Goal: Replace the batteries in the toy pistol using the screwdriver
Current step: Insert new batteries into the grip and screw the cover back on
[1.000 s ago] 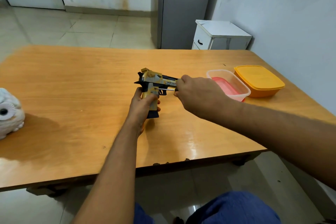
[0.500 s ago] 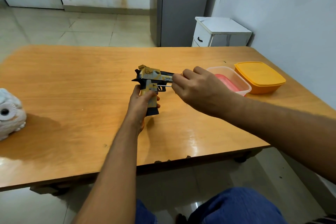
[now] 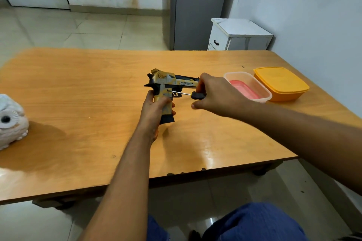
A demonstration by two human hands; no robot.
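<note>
I've got left hand (image 3: pixel 151 112) wrapped round the toy pistol (image 3: pixel 166 92) grip upright on the table (image 3: pixel 78 103), right hand (image 3: pixel 215 96) pinching the screwdriver (image 3: pixel 188 94), keeping the tip square in the screw

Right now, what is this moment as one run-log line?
left hand: grips toy pistol by grip, upright on table | right hand: holds screwdriver | tip: at grip side | stage: working screw

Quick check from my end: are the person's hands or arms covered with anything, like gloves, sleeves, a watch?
No. The left hand and right hand are bare: no gloves, rings or watch. Both forearms are bare as far as the frame shows, with no sleeves in view.
</note>
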